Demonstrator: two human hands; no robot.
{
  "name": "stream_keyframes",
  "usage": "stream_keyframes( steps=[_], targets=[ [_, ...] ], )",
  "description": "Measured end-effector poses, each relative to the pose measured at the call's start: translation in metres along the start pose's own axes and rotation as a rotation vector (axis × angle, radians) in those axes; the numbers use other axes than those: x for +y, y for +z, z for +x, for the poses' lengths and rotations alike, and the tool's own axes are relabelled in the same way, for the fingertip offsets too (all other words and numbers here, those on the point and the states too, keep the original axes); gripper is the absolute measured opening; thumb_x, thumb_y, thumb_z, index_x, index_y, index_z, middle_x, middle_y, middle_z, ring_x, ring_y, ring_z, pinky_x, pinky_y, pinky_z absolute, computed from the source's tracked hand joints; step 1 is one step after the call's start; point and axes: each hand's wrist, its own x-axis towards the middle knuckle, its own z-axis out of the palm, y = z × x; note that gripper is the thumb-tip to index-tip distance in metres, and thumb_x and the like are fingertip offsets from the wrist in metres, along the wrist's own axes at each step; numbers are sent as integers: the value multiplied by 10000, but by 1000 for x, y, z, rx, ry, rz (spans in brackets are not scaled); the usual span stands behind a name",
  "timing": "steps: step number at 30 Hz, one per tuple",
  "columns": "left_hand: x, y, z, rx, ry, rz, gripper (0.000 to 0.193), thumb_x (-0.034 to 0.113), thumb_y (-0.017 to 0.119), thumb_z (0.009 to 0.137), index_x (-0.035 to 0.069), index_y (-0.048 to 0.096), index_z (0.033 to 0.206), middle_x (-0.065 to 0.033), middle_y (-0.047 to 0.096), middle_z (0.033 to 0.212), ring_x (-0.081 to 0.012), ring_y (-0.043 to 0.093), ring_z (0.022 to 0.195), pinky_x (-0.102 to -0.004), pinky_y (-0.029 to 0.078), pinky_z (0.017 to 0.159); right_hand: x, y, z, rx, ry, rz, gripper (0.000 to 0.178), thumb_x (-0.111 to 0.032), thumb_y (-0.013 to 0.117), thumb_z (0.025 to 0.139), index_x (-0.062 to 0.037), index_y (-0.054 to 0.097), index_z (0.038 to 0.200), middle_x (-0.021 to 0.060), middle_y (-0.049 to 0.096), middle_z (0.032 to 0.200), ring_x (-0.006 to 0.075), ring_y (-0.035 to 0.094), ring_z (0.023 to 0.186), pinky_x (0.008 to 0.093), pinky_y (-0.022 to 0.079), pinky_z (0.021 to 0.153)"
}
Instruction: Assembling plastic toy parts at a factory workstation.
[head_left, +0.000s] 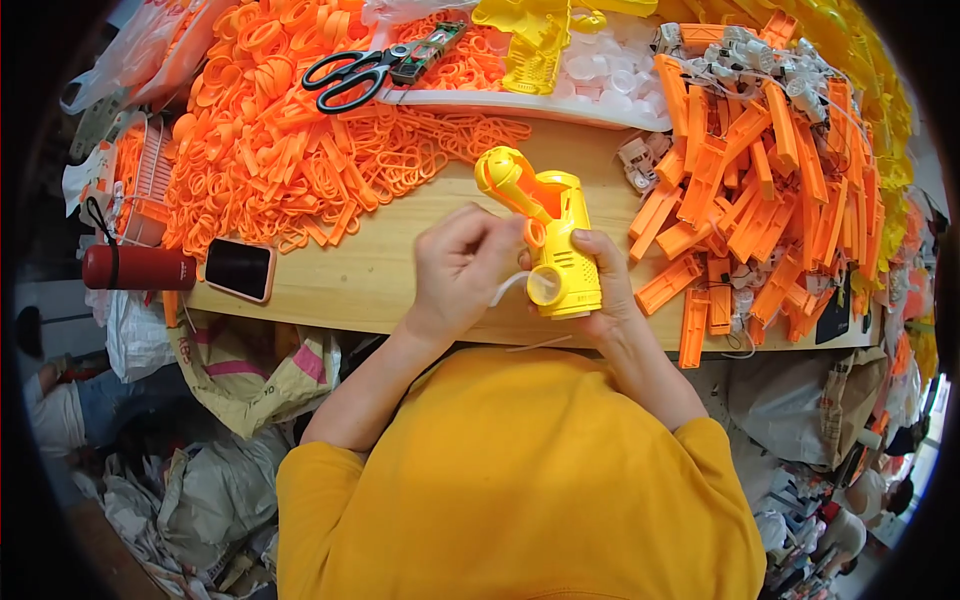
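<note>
In front of my chest, above the table's near edge, I hold a yellow plastic toy housing (573, 225), shaped like a toy gun body. My right hand (610, 280) wraps round its right side, thumb on the front. A round clear-looking port (545, 286) sits low on the housing, and a whitish tube (508, 288) curves out beside it. Orange plastic shows inside the upper arm of the housing. My left hand (462, 262) is closed, its fingertips pinching a small orange looped piece (535, 233) against the housing's left side. Part of that piece is hidden by the fingers.
Orange looped parts (290, 150) are heaped at the left, near a phone (240, 269) and a red flask (138, 268). Black-handled scissors (352, 80) lie by a white tray (520, 103) of translucent caps (605, 75). Orange housings with wired white units (760, 190) pile up at right.
</note>
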Motion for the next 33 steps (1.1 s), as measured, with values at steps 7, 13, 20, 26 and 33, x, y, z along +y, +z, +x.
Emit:
stream_keyframes(
  steps=[7,13,20,26,33],
  targets=[
    [19,-5,43,240,614,106,330,216,493,1009,5,637,800,-89,594,851,-171,557,781,-282,449,713,11,1,4,-197,351,177,627,-500,581,820,-19,523,1218,154,628,944,282,660,735,426,559,524],
    [9,-14,44,77,600,-42,469,304,402,1038,10,615,741,-87,582,771,-161,544,713,-264,418,645,22,8,1,-227,524,296,687,-543,537,826,17,509,1223,163,613,921,299,612,660,407,515,511],
    [2,-21,40,-8,357,-186,516,290,366,1043,22,501,623,-40,501,617,-108,436,571,-261,333,556,37,0,8,-320,637,435,690,-552,521,830,10,510,1231,171,602,946,291,597,652,396,484,508],
    [3,-23,37,9,333,-254,527,309,320,1053,34,486,635,-39,463,632,-110,423,578,-249,333,574,36,2,10,-311,649,446,699,-560,497,858,13,497,1260,190,612,969,306,631,700,414,530,558],
    [1,-33,45,242,283,-415,615,392,235,1057,42,471,609,-67,446,615,-143,439,579,-259,364,578,42,4,-2,91,-34,-374,625,-475,537,914,-68,419,1373,152,596,1201,306,636,1042,459,553,810]
  ],
)
